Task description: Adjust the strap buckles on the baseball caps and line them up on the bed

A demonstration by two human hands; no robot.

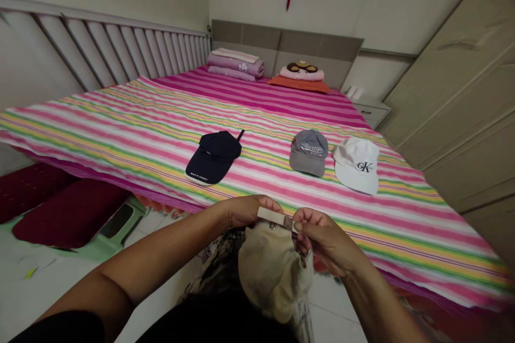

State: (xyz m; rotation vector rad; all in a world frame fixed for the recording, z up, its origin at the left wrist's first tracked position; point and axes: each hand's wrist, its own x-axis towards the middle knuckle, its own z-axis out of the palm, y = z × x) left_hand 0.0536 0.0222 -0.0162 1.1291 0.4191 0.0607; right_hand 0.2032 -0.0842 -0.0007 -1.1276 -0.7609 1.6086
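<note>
Close to my body, at the bed's near edge, both hands hold a beige baseball cap (267, 265) by its back strap (270, 216). The fingers of my left hand (253, 210) are closed on the strap's left end. My right hand (322, 233) pinches the strap's other end by a small metal buckle (288, 222). On the bed beyond lie a dark navy cap (217, 153) to the left, with its strap end sticking up, a grey cap (309, 153) with white lettering and a white cap (357, 166) marked with dark letters to the right.
A striped sheet (161, 134) covers the bed. Folded purple bedding (237, 67) and a pink and orange pile (300, 83) rest by the headboard (301, 51). Dark red padded stools (72, 214) stand at the left, a nightstand (370, 110) and wardrobe (454, 75) at the right.
</note>
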